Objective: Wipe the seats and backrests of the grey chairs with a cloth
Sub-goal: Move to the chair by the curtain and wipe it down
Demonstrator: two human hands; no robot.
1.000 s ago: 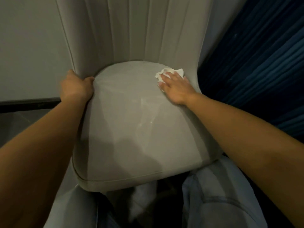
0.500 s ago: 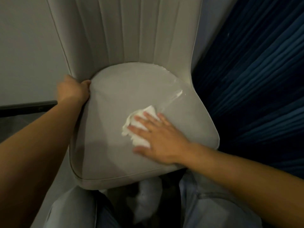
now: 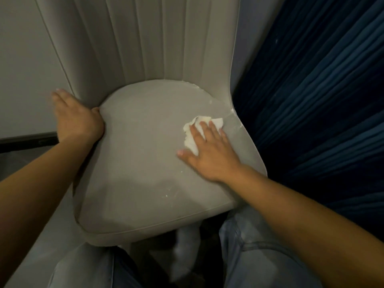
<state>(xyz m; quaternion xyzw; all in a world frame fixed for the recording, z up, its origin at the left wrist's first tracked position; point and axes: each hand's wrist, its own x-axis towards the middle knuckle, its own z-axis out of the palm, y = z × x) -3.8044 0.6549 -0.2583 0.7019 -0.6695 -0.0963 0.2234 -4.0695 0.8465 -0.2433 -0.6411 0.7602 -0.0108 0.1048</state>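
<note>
My right hand (image 3: 209, 151) lies flat, fingers straight and spread, pressing a crumpled white cloth (image 3: 198, 132) onto the smooth grey upholstered chair seat (image 3: 145, 163). The cloth sits on the right side of the seat, near the right edge, a bit forward of where the seat meets the backrest. It pokes out past my fingertips and beside my index finger; the rest is under my palm.

My left hand (image 3: 78, 119) rests on the left side of the chair where seat and backrest meet. The thumb is hooked over the seat's edge, and the fingers reach straight along the outside of the backrest. They look relaxed, not clamped.

The grey backrest with vertical stitched channels (image 3: 145, 38) stands upright behind the seat. Small white specks (image 3: 168, 193) lie on the seat toward the front right, and there are pale streaks (image 3: 233, 112) at the right rear edge.

Dark blue pleated curtain (image 3: 322, 100) just to the right of the chair. Pale wall (image 3: 25, 80) with a dark skirting strip (image 3: 27, 141) on the left. My knees in light blue jeans (image 3: 255, 250) are below the seat's front edge.
</note>
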